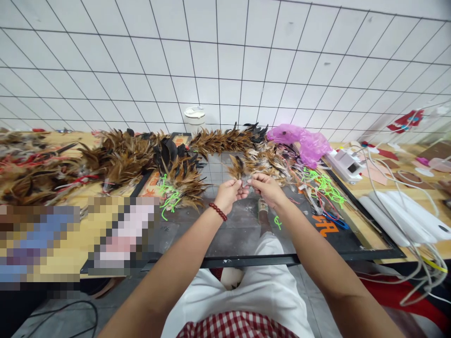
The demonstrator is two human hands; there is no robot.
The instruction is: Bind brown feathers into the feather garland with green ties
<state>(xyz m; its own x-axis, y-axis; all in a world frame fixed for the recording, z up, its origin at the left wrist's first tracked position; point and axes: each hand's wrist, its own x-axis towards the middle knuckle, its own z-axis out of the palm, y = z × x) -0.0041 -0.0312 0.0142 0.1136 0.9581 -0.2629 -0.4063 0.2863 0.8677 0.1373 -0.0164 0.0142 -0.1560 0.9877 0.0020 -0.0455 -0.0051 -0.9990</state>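
Note:
Over the dark glass panel (225, 234), my hands meet at a small brown feather (237, 165). The fingertips of my left hand (229, 194) pinch it near its pale lower end. My right hand (267, 188) is closed in a pinch beside it, at the same pale fluff; how much each hand grips is too small to tell. Just behind the hands lies a heap of light brown feathers (269, 162). A bundle of brown and black feathers (185, 176) with bright green cord (169, 195) rests to the left.
A long brown feather strip (221, 142) and a white lidded container (195, 118) are at the back. Further left lie more feather piles (121, 162). A pink plastic bag (303, 141), green cords (326, 185), a white power strip (347, 165) and tangled cables (421, 263) occupy the right.

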